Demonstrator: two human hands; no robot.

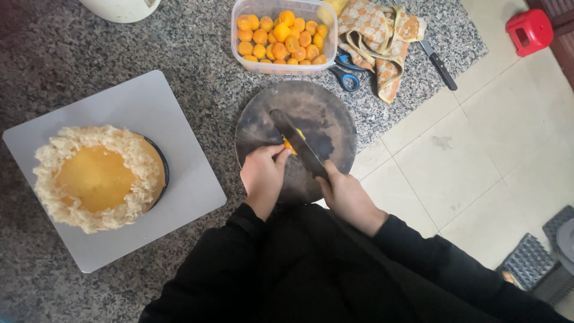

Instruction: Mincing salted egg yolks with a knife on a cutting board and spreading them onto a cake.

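Note:
My left hand (263, 174) pinches a small orange fruit piece (290, 143) on a round dark cutting board (326, 113). My right hand (347, 197) grips the handle of a dark knife (296, 142), whose blade lies across the fruit and points up-left. Behind the board stands a clear plastic tub (284, 67) holding several orange fruit halves. To the left, a yellow cake (95, 177) ringed with pale cream flakes sits on a grey square board (185, 179).
Blue-handled scissors (347, 75), a patterned cloth (379, 42) and a second knife (439, 63) lie behind the board on the granite counter (197, 48). A tiled floor with a red stool (529, 30) lies to the right. A white appliance (119, 7) stands at the top left.

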